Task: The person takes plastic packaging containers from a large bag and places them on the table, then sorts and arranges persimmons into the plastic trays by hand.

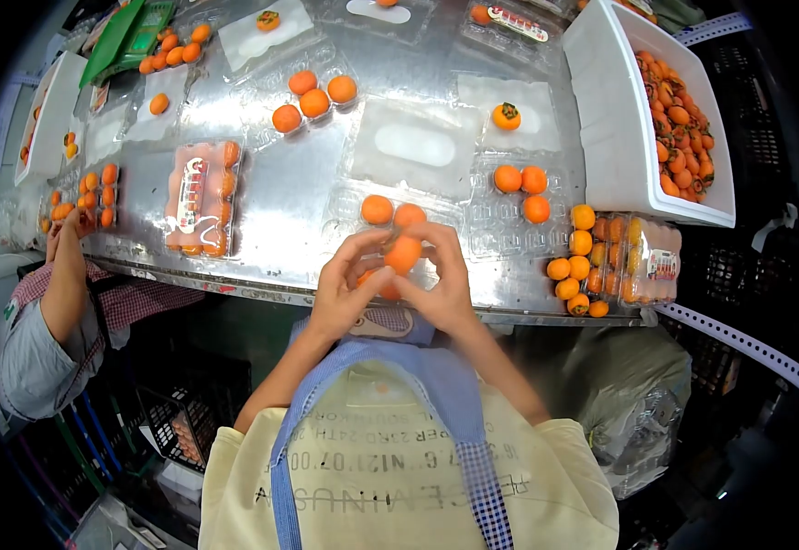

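Observation:
In front of me, near the table's front edge, my left hand [352, 282] and my right hand [441, 282] are closed around an orange persimmon [404, 255], fingers curved about it from both sides. Under my hands lies an open clear plastic pack [340, 213]. In it, just beyond my fingertips, sit a persimmon [377, 209] and another persimmon [410, 215]. More orange fruit shows between and below my hands, partly hidden by my fingers. Behind the pack is a clear lid [414, 145] with a pale oval.
Right of me stand a white foam box [615, 137] full of persimmons, loose persimmons [567, 268] and stacked filled packs [647, 261]. Another open pack [500, 220] holds several fruits. To the left are a closed pack [202, 197] and a co-worker's arm [68, 275] at the table [276, 197].

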A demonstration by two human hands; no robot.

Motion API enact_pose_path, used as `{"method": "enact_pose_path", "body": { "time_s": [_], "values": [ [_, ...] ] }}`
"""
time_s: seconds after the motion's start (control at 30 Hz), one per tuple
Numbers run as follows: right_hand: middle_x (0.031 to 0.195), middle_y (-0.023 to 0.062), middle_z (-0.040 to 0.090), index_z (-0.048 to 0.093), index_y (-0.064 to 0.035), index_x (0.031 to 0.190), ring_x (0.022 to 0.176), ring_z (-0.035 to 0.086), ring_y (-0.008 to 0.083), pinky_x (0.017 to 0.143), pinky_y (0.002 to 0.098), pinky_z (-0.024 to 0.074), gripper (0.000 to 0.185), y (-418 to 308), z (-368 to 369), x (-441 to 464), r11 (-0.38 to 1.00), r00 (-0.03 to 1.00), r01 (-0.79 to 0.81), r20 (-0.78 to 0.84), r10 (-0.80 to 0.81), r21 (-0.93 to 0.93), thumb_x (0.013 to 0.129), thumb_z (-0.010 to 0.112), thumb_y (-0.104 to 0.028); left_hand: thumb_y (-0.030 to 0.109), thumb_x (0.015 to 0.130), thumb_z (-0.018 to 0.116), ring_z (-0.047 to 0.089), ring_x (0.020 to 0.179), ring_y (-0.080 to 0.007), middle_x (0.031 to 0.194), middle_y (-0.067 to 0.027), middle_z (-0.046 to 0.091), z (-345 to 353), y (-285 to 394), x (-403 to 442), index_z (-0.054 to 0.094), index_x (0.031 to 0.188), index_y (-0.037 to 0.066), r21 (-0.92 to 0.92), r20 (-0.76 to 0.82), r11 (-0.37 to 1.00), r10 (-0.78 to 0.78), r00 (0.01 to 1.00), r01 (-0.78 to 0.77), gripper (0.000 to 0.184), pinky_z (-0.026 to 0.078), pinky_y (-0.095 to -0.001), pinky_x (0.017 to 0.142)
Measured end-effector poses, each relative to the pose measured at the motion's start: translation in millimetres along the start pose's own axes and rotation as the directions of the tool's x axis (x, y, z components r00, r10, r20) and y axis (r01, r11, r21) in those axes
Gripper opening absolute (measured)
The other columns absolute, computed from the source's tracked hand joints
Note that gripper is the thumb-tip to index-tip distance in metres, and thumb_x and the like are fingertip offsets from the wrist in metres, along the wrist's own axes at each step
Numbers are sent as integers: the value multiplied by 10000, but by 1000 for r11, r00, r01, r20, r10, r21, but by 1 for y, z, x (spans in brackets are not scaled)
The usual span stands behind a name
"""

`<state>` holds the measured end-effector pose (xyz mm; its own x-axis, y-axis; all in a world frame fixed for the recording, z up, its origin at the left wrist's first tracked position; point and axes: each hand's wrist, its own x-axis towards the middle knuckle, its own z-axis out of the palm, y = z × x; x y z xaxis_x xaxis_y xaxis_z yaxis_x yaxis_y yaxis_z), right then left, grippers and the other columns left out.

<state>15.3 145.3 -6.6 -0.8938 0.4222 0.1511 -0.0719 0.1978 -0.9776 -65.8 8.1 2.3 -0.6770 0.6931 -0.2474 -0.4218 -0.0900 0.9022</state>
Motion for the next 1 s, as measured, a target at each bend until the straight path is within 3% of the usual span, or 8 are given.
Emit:
{"method": "enact_pose_path", "body": {
  "time_s": [0.1, 0.23, 0.3, 0.4, 0.53, 0.83, 1.0],
  "values": [
    [1106, 124, 457, 518, -58, 1129, 1006, 507, 262, 826, 321, 470, 514, -11, -2, 1, 967, 994, 104, 43, -97, -232, 653, 710, -22, -4, 783, 646, 539, 1075, -183, 1171, -113, 529, 2, 0, 1, 468, 1227, -2, 53, 2, 999, -13, 1000, 13, 478, 444, -309, 921],
    [1107, 128, 459, 515, -59, 1138, 987, 506, 272, 800, 324, 467, 529, -8, -2, 0, 936, 984, 176, 68, -163, -305, 651, 720, -28, 4, 785, 658, 555, 1052, -169, 1118, -116, 574, 2, -1, 2, 463, 1239, -1, 45, 14, 999, 19, 1000, -20, 494, 462, -296, 899],
    [1111, 131, 460, 518, -56, 1135, 974, 505, 273, 785, 325, 465, 528, -7, -2, 1, 916, 980, 198, 74, -184, -349, 652, 731, -43, 25, 808, 643, 552, 1061, -170, 1130, -129, 574, 3, 0, 0, 455, 1249, -7, -48, 23, 999, -7, 1000, 8, 480, 458, -299, 905],
    [1117, 130, 466, 526, -48, 1124, 951, 508, 258, 755, 319, 463, 527, -13, 0, 2, 968, 991, 131, -1, -134, -214, 651, 757, -77, 95, 869, 585, 553, 1072, -180, 1153, -141, 567, -4, -5, 0, 442, 1262, -19, -180, 43, 981, -72, 996, 79, 434, 458, -306, 908],
    [1103, 119, 484, 528, -42, 1131, 922, 521, 232, 737, 305, 464, 553, -15, 0, 3, 973, 993, 114, 4, -115, -201, 644, 781, -111, 238, 950, 464, 558, 1077, -202, 1162, -146, 564, -10, -4, 1, 428, 1270, -41, -413, 130, 889, -155, 979, 196, 426, 463, -317, 901],
    [1072, 104, 503, 530, -37, 1154, 873, 550, 201, 698, 277, 466, 566, -16, -2, 4, 983, 997, 74, 42, -68, -168, 656, 783, -129, 318, 971, 388, 585, 1029, -234, 1137, -175, 562, -15, -9, 3, 442, 1224, -69, -465, 200, 842, -201, 959, 274, 466, 502, -355, 844],
    [1047, 101, 510, 550, -30, 1121, 895, 560, 199, 723, 287, 479, 482, -16, -7, 5, 993, 997, 8, 74, 1, -119, 696, 754, -129, 248, 974, 391, 581, 1031, -229, 1154, -156, 554, -9, -9, 2, 418, 1271, -40, -378, 156, 891, -207, 966, 252, 414, 502, -359, 852]
  ]
}}
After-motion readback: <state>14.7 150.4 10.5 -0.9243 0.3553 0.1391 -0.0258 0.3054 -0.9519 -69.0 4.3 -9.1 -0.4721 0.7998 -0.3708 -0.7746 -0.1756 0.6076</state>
